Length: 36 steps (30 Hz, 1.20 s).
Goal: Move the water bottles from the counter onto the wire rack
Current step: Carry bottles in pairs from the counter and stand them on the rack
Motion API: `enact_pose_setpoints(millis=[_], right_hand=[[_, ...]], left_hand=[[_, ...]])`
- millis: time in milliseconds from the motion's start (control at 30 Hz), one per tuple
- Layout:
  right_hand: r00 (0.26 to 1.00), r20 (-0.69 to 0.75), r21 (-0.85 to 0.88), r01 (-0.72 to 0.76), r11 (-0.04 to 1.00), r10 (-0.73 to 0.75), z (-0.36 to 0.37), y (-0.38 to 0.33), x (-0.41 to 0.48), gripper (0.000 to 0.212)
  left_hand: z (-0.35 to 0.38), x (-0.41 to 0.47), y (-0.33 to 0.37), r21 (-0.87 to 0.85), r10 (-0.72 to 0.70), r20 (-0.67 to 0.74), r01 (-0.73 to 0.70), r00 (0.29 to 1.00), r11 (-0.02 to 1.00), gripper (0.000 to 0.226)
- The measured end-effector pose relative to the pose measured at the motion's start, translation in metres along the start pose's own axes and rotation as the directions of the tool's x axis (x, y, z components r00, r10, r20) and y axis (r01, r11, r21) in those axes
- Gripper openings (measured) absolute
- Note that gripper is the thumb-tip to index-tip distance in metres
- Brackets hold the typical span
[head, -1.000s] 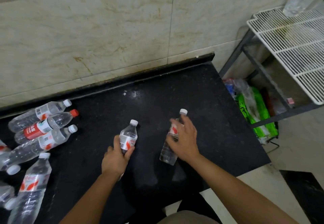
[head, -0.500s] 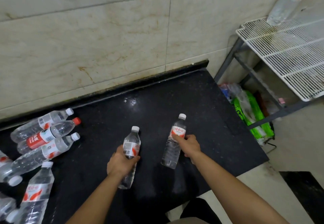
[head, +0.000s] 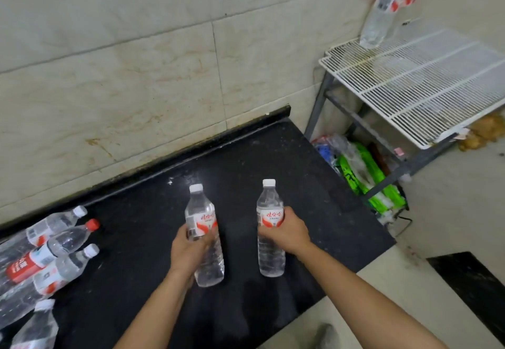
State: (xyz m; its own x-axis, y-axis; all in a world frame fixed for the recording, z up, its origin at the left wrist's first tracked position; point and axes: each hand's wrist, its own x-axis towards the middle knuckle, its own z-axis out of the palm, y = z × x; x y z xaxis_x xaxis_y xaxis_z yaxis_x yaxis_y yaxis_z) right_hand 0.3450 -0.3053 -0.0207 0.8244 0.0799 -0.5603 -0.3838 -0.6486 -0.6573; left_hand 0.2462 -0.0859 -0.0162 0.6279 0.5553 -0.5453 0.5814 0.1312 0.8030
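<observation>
Near the front edge of the black surface (head: 246, 157), the left hand (head: 188, 250) grips a water bottle (head: 200, 206) at its label, and the right hand (head: 289, 232) grips a second bottle (head: 272, 258) the same way. Both are roughly upright, caps up, the left one leaning slightly. More bottles (head: 54, 256) lie along the surface's left edge, caps pointing right. Past the right edge, the wire rack (head: 423, 81) carries a lone bottle (head: 382, 12) at its far-left corner.

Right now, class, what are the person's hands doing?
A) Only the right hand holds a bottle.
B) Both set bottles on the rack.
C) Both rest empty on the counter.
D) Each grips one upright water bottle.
D: the left hand grips the left bottle and the right hand grips the right bottle, both upright.
</observation>
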Motion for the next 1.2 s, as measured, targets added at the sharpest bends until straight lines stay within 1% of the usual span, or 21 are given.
enact_pose_setpoints(millis=[67, 167, 233, 300, 400, 467, 533, 633, 667, 733, 800, 867, 900, 1000, 1133, 1167, 1200], right_hand=[[0.997, -0.015, 0.077, 0.08, 0.994, -0.079, -0.037, 0.001, -0.005, 0.068], [0.982, -0.084, 0.231, 0.184, 0.955, -0.169, -0.1, 0.003, -0.017, 0.065], [0.964, -0.138, 0.346, 0.26, 0.902, -0.225, -0.146, 0.007, -0.024, 0.06], [0.944, -0.177, 0.46, 0.33, 0.824, -0.28, -0.193, 0.014, -0.032, 0.054], [0.92, -0.219, 0.567, 0.391, 0.725, -0.324, -0.263, 0.034, -0.039, 0.051], [0.914, -0.233, 0.613, 0.403, 0.68, -0.331, -0.309, 0.055, -0.041, 0.052], [0.917, -0.226, 0.628, 0.395, 0.671, -0.328, -0.357, 0.079, -0.042, 0.055], [0.915, -0.231, 0.656, 0.398, 0.642, -0.331, -0.427, 0.113, -0.044, 0.058], [0.91, -0.245, 0.665, 0.409, 0.626, -0.334, -0.448, 0.122, -0.045, 0.057], [0.892, -0.3, 0.673, 0.449, 0.588, -0.339, -0.488, 0.133, -0.045, 0.052], [0.856, -0.352, 0.672, 0.513, 0.534, -0.378, -0.521, 0.136, -0.041, 0.041], [0.821, -0.401, 0.644, 0.569, 0.512, -0.407, -0.545, 0.132, -0.033, 0.03], [0.81, -0.415, 0.634, 0.584, 0.507, -0.413, -0.553, 0.13, -0.028, 0.029], [0.8, -0.411, 0.63, 0.596, 0.498, -0.437, -0.569, 0.118, -0.007, 0.038], [0.788, -0.396, 0.586, 0.612, 0.531, -0.471, -0.579, 0.092, 0.018, 0.065], [0.788, -0.382, 0.575, 0.611, 0.544, -0.482, -0.582, 0.084, 0.027, 0.068], [0.787, -0.365, 0.563, 0.612, 0.555, -0.498, -0.585, 0.076, 0.037, 0.066]], left_hand=[[0.024, -0.015, 0.029, -0.121, 0.09, 0.066, -0.082, 0.994, 0.989, 0.04], [0.065, -0.047, 0.071, -0.244, 0.231, 0.161, -0.188, 0.959, 0.951, 0.04], [0.102, -0.072, 0.095, -0.302, 0.307, 0.209, -0.237, 0.929, 0.923, 0.041], [0.146, -0.1, 0.117, -0.359, 0.354, 0.252, -0.253, 0.901, 0.898, 0.042], [0.218, -0.147, 0.138, -0.443, 0.402, 0.31, -0.243, 0.862, 0.863, 0.057], [0.269, -0.176, 0.147, -0.472, 0.445, 0.3, -0.274, 0.844, 0.838, 0.07], [0.317, -0.203, 0.156, -0.472, 0.506, 0.283, -0.341, 0.815, 0.813, 0.075], [0.375, -0.236, 0.176, -0.456, 0.587, 0.308, -0.426, 0.748, 0.782, 0.054], [0.39, -0.245, 0.184, -0.446, 0.605, 0.314, -0.449, 0.731, 0.774, 0.051], [0.416, -0.26, 0.201, -0.427, 0.64, 0.314, -0.498, 0.702, 0.755, 0.057], [0.435, -0.268, 0.215, -0.421, 0.671, 0.316, -0.535, 0.67, 0.733, 0.066], [0.452, -0.27, 0.228, -0.406, 0.689, 0.32, -0.563, 0.651, 0.72, 0.068], [0.459, -0.27, 0.235, -0.407, 0.695, 0.314, -0.57, 0.647, 0.714, 0.069], [0.477, -0.261, 0.253, -0.447, 0.71, 0.285, -0.566, 0.644, 0.693, 0.076], [0.494, -0.238, 0.275, -0.492, 0.726, 0.239, -0.564, 0.645, 0.663, 0.068], [0.499, -0.229, 0.28, -0.506, 0.729, 0.219, -0.564, 0.648, 0.653, 0.067], [0.503, -0.219, 0.285, -0.515, 0.731, 0.199, -0.565, 0.652, 0.644, 0.066]])
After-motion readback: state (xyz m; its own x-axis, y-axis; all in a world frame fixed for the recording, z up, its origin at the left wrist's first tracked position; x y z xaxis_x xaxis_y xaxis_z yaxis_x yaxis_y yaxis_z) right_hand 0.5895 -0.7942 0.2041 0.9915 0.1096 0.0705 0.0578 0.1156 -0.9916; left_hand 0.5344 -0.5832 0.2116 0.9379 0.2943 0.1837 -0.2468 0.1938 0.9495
